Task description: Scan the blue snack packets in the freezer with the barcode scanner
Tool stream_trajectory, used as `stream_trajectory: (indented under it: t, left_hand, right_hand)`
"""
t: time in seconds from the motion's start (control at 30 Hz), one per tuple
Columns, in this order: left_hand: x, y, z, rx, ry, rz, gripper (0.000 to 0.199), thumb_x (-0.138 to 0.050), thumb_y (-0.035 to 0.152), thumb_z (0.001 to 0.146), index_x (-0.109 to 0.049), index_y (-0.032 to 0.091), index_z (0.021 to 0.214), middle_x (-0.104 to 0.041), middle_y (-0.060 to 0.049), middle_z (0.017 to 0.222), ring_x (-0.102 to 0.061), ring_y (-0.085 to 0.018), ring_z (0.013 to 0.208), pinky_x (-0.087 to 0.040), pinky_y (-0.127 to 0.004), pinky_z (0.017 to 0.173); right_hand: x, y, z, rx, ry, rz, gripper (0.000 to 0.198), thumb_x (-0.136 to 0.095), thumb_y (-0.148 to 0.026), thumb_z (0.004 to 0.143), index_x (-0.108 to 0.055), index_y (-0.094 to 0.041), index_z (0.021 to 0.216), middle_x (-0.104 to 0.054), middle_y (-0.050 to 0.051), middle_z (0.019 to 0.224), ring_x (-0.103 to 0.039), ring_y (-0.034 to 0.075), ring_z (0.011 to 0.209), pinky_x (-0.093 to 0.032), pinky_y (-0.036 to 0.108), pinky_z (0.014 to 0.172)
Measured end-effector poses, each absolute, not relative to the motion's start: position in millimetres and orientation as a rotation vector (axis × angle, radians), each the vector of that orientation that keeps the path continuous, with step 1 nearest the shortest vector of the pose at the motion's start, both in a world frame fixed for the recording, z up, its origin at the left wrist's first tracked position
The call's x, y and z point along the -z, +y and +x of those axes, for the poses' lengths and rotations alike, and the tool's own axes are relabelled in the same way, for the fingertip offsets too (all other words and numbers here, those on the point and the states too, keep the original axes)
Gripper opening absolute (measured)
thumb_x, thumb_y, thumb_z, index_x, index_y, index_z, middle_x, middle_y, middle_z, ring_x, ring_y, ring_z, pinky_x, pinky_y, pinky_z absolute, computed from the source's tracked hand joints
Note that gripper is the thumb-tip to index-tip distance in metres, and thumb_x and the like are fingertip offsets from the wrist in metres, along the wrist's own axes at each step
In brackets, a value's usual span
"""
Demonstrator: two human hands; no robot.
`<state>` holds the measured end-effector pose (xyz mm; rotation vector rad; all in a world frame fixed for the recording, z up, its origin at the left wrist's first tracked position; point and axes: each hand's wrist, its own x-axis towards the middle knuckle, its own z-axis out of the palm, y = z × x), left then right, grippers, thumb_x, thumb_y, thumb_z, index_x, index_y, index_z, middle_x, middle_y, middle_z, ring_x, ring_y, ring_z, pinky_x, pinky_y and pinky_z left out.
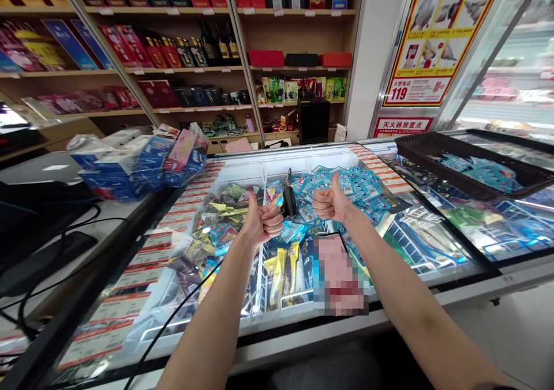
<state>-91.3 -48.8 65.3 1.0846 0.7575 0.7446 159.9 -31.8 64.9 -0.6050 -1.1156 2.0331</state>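
My left hand (264, 221) is closed in a fist with its thumb pointing up, above the glass top of a chest freezer. Just beyond its knuckles is a black object (289, 197) like a handheld scanner, partly hidden by the hand. My right hand (332, 201) also makes a fist with the thumb raised, and nothing shows in it. Behind and around it lie many blue packets (363, 185). A pixelated pink item (340, 269) is below my right hand, near the freezer's front edge. Yellow packets (281, 272) are in a white wire compartment between my forearms.
At left, blue-and-white boxes (147, 162) are piled beside the freezer, with black cables (64, 234) on the counter. One cable passes by my left forearm. A dark tray (476, 159) of blue packets rests at right. Stocked shelves (208, 70) stand behind.
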Motion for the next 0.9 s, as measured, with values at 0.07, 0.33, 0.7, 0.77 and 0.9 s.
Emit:
stream_trajectory:
  t: [0.07, 0.33, 0.7, 0.77, 0.9]
  left_hand:
    - [-63.9, -46.6, -87.3, -0.741, 0.768, 1.092, 0.076, -0.013, 0.1, 0.059, -0.016, 0.025, 0.05, -0.01, 0.009, 0.044, -0.008, -0.006, 0.038, -0.013, -0.022, 0.038]
    - [-77.2, -49.8, -94.1, -1.261, 1.318, 1.761, 0.068, -0.03, 0.078, 0.085, -0.063, 0.019, 0.087, -0.062, -0.008, 0.083, -0.059, -0.019, 0.079, -0.048, -0.033, 0.074]
    - [-24.5, -64.0, -125.7, -0.605, 1.767, 2.473, 0.049, -0.048, 0.058, 0.089, -0.065, 0.016, 0.107, -0.063, -0.015, 0.105, -0.058, -0.031, 0.104, -0.045, -0.041, 0.091]
    - [-26.7, -67.6, -106.6, -0.749, 1.759, 2.341, 0.053, -0.047, 0.06, 0.089, -0.062, 0.013, 0.11, -0.062, -0.016, 0.105, -0.059, -0.031, 0.101, -0.047, -0.041, 0.086]
    - [-40.5, -74.5, -53.6, -1.052, 1.7, 2.159, 0.051, -0.058, 0.056, 0.085, -0.061, 0.013, 0.112, -0.062, -0.014, 0.103, -0.06, -0.031, 0.1, -0.048, -0.042, 0.087]
  right_hand:
    - [-61.1, -28.1, 161.5, -2.039, -1.104, -0.602, 0.075, -0.002, -0.095, 0.069, -0.022, -0.024, 0.053, -0.015, -0.009, 0.045, -0.006, 0.006, 0.039, -0.011, 0.018, 0.032]
    - [-75.1, -37.6, 166.5, -1.896, -1.132, -0.645, 0.079, -0.009, -0.095, 0.071, -0.031, -0.022, 0.05, -0.02, -0.007, 0.044, -0.013, 0.006, 0.037, -0.013, 0.019, 0.032]
    - [-72.3, -63.6, 165.5, -1.241, -1.343, -1.103, 0.079, -0.035, -0.085, 0.08, -0.065, -0.015, 0.061, -0.058, 0.006, 0.049, -0.052, 0.012, 0.036, -0.037, 0.021, 0.031]
    - [-64.0, -64.4, 163.0, -1.24, -1.356, -1.135, 0.075, -0.04, -0.083, 0.081, -0.066, -0.015, 0.062, -0.062, 0.008, 0.05, -0.056, 0.014, 0.038, -0.043, 0.024, 0.033]
    - [-52.1, -59.8, 150.6, -1.324, -1.378, -1.068, 0.059, -0.06, -0.074, 0.076, -0.069, -0.016, 0.076, -0.072, 0.008, 0.069, -0.068, 0.02, 0.055, -0.056, 0.03, 0.048]
